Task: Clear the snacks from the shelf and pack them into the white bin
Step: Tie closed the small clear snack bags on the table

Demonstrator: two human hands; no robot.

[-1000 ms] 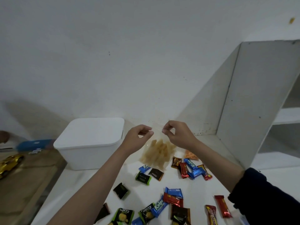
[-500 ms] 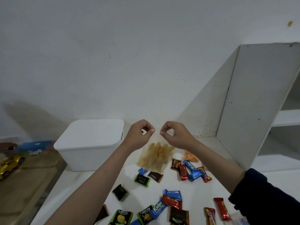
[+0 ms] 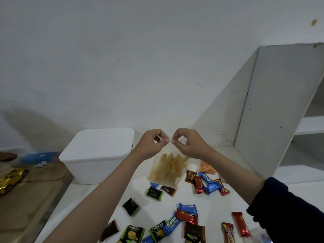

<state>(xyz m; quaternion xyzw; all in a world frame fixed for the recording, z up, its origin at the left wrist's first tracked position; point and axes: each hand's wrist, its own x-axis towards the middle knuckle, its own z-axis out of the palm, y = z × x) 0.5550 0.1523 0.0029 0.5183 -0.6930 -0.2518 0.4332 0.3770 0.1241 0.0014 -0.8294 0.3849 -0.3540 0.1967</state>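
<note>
My left hand (image 3: 152, 144) and my right hand (image 3: 188, 144) are raised side by side, each pinching a top corner of a clear bag of pale yellow stick snacks (image 3: 167, 168). The bag hangs below my hands, above the white shelf surface (image 3: 210, 202). The white bin (image 3: 95, 165) stands to the left with its lid on. Several small wrapped snacks lie scattered on the shelf: blue Kalpa bars (image 3: 208, 183), red bars (image 3: 241, 224), black and green Nextar packs (image 3: 133, 234) and an orange bag (image 3: 207, 168).
A white upright shelf panel (image 3: 273, 111) rises at the right, with more shelf levels behind it. The white wall is close behind. At the lower left is a wooden surface (image 3: 26, 199) with a gold toy car (image 3: 10, 178) and a blue box (image 3: 39, 156).
Both hands have lifted the clear bag higher, and their pinching fingertips have come closer together, nearly touching.
</note>
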